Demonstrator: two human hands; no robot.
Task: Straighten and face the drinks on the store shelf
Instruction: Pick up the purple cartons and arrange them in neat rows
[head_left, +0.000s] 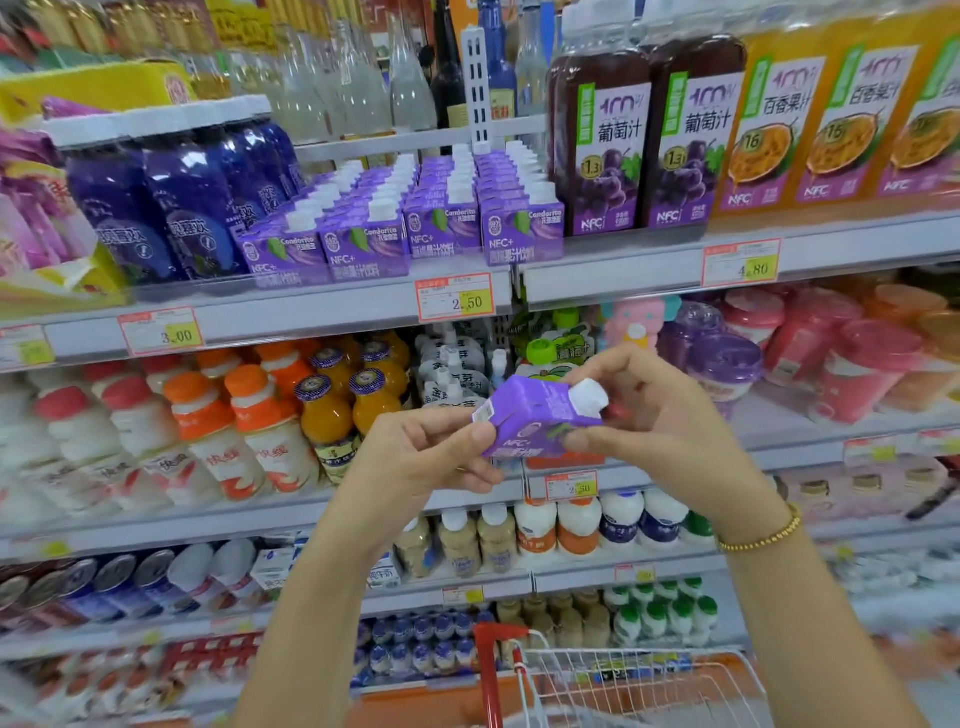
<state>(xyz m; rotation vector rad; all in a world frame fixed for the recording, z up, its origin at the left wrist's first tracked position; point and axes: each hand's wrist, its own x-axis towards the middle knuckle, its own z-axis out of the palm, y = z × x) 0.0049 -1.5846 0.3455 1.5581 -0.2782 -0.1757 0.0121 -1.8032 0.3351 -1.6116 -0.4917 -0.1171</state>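
A small purple juice carton (535, 415) with a white cap is held tilted in front of the shelves, its cap pointing right. My left hand (421, 457) pinches its left end. My right hand (654, 415) grips its right end around the cap. Rows of the same purple cartons (410, 223) stand on the upper shelf (311, 317), caps up and labels forward. The front cartons of the two left rows sit further forward than those of the two right rows.
Tall dark grape juice bottles (644, 140) and orange juice bottles (831, 119) stand right of the cartons, blue bottles (171, 202) to the left. Below are white and orange drink bottles (249, 426) and pink cups (841, 364). A white wire cart with a red handle (613, 680) stands at my front.
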